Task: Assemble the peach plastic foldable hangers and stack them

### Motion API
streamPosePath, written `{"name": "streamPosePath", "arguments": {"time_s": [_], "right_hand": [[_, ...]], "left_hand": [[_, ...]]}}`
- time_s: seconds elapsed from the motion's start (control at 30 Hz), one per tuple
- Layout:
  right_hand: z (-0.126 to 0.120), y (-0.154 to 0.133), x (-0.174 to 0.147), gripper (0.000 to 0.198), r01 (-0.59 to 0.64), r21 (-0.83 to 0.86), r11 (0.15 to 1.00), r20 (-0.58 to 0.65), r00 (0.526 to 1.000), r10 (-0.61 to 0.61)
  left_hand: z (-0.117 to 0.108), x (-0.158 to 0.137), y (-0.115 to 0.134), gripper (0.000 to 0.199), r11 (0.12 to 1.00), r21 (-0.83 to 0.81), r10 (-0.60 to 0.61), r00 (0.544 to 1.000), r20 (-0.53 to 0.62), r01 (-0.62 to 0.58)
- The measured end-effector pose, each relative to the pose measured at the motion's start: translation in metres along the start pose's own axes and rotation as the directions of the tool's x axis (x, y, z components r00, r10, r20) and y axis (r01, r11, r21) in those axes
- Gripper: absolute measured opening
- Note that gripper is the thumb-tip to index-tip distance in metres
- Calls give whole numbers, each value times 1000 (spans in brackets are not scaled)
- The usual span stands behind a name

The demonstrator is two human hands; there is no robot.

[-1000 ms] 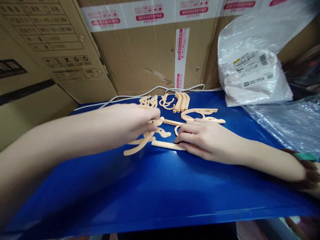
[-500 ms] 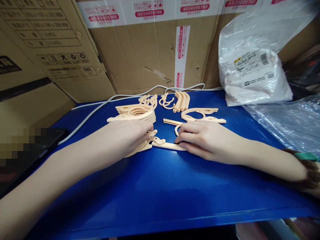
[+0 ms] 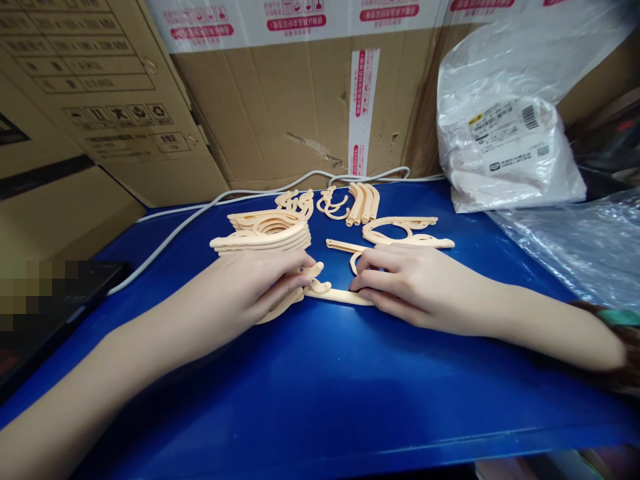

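Observation:
My left hand (image 3: pixel 265 280) pinches a small cream plastic hanger piece (image 3: pixel 315 270) between thumb and fingers, just above the blue table. Below it, other curved cream pieces (image 3: pixel 283 310) show, partly hidden by the hand. My right hand (image 3: pixel 415 280) is closed, its fingertips on a long cream hanger arm (image 3: pixel 337 295) lying on the table; the arm's right end is hidden beneath the fingers. A straight slotted piece (image 3: pixel 345 246) with a curved hook (image 3: pixel 355 261) lies just past those fingers. Beyond my left hand sits a stack of cream hangers (image 3: pixel 280 233).
Another small stack of hanger pieces (image 3: pixel 390 230) lies past my right hand. Hooks (image 3: pixel 333 205) and curved arms (image 3: pixel 364 203) lie at the back, before a white cable (image 3: pixel 270 193) and cardboard boxes (image 3: pixel 280 100). A white plastic bag (image 3: pixel 510 147) stands back right; a dark device (image 3: pixel 75 307) lies left.
My left hand has shifted slightly toward me and now lifts the small hanger piece a little, its tip showing more. My right hand has barely moved.

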State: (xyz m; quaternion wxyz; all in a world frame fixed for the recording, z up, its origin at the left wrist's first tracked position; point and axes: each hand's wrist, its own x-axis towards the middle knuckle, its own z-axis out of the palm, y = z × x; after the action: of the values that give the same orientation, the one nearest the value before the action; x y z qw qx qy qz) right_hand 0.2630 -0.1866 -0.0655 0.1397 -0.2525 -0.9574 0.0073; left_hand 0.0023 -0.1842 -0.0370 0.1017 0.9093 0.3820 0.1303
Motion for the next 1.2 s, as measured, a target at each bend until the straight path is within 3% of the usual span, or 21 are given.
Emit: {"name": "streamPosePath", "arguments": {"time_s": [0.27,0.5,0.73,0.93,1.07,1.2], "right_hand": [[1,-2,-2,32,-63,29,998,43,997,61],[1,-2,0,35,-49,76,996,50,998,45],[2,-3,2,33,-59,163,985,78,996,47],[5,-7,4,23,-68,196,978,57,997,58],[4,-9,4,9,-61,191,980,39,998,55],[4,-11,4,9,-28,123,992,34,999,24]], "left_hand": [[1,0,-5,31,983,178,49,998,-47,-40],[6,0,-4,32,983,186,-1,1000,-6,2],[9,-1,-2,30,975,220,-4,996,-92,25],[18,1,7,21,995,90,-18,974,-227,40],[22,1,12,22,991,-22,-129,930,-345,130],[18,0,14,25,977,-100,-212,888,-408,187]]}}
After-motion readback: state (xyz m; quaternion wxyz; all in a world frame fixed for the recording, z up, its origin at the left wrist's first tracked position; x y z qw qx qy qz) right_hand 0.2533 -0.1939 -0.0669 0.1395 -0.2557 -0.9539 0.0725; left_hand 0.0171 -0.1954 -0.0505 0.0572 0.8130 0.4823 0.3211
